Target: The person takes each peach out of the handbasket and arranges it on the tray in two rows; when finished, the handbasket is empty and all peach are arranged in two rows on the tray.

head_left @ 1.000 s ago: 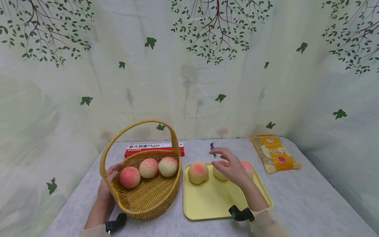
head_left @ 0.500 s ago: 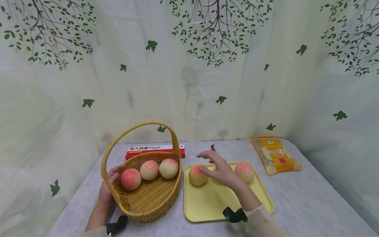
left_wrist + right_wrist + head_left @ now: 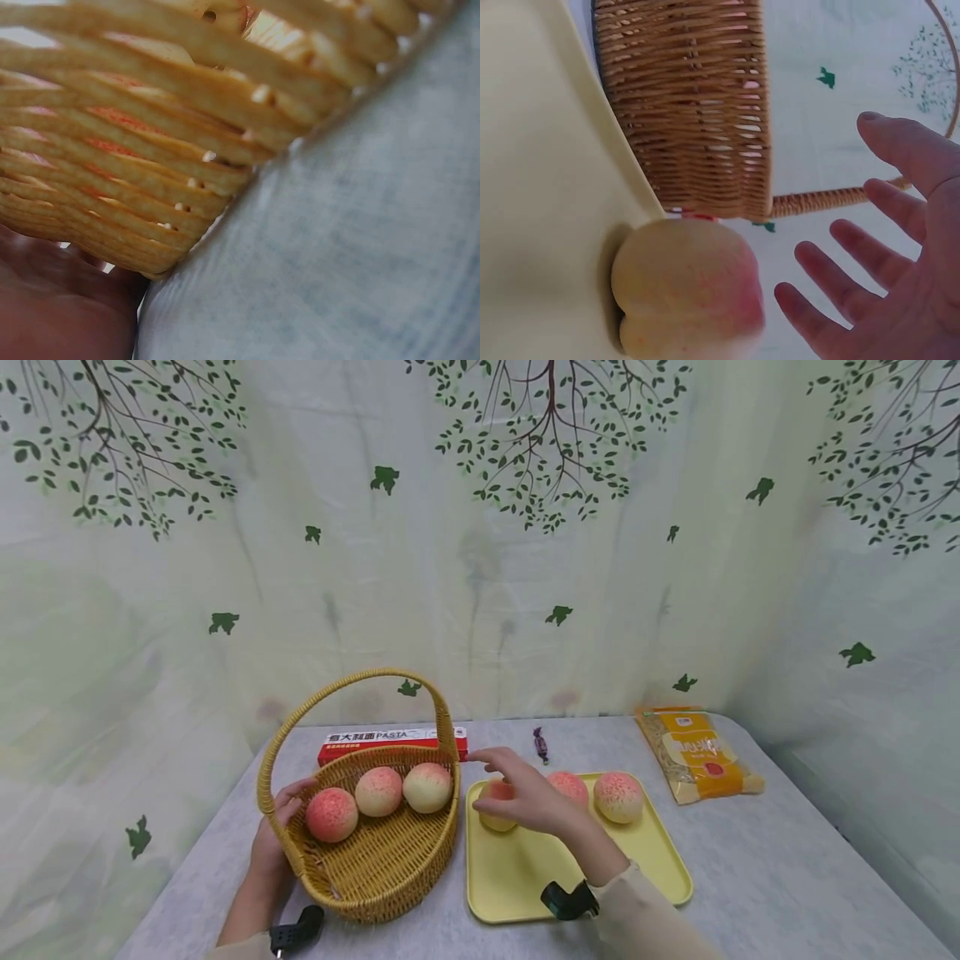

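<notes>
My left hand [image 3: 272, 837] grips the left rim of a wicker basket [image 3: 382, 864], fingers over the edge; the left wrist view has the palm against the woven side [image 3: 150, 202]. Three pink-and-cream peaches lie inside, a redder one [image 3: 332, 815], a middle one [image 3: 378, 791] and a paler one [image 3: 427, 787]. My right hand [image 3: 531, 799], fingers spread and holding nothing, is over the left peach [image 3: 690, 292] on a yellow tray [image 3: 517, 889], partly covering it in the head view. Beside that peach sit a middle peach [image 3: 570, 787] and a right peach [image 3: 618, 797].
Behind the basket lies a red-and-white pasta box [image 3: 348, 745]. A small purple wrapped candy [image 3: 540, 745] is beyond the tray. An orange-and-clear food bag [image 3: 697, 756] rests at the back right, and a leaf-printed curtain [image 3: 480, 568] hangs behind the table [image 3: 787, 877].
My right hand has moved left across the tray, from over the middle peach to over the left one, uncovering the middle peach and the candy. My left hand stays on the basket.
</notes>
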Demonstrator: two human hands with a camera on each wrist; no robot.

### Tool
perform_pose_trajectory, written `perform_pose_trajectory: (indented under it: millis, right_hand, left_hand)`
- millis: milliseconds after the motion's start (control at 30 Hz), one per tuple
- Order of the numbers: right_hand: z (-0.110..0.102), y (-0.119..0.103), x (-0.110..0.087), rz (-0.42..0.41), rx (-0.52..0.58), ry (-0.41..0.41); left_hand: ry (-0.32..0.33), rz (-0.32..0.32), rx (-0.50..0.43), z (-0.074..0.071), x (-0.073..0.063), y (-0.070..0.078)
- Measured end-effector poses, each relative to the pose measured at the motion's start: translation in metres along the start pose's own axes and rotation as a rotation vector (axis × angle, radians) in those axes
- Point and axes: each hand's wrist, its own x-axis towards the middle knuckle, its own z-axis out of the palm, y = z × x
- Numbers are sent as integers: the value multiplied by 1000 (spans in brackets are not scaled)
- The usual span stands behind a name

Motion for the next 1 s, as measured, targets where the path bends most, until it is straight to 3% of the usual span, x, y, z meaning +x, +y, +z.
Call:
perform_pose_trajectory:
  millis: [167, 533, 1000]
  right_hand:
    - [11, -4, 8, -1, 13, -27]
    - [21, -10, 29, 31, -81, -61]
    - [31, -10, 52, 116, -153, -116]
  left_hand:
    - [14, -8, 15, 0, 0, 0]
    - [19, -18, 39, 1, 0, 3]
    - [23, -35, 42, 2, 0, 0]
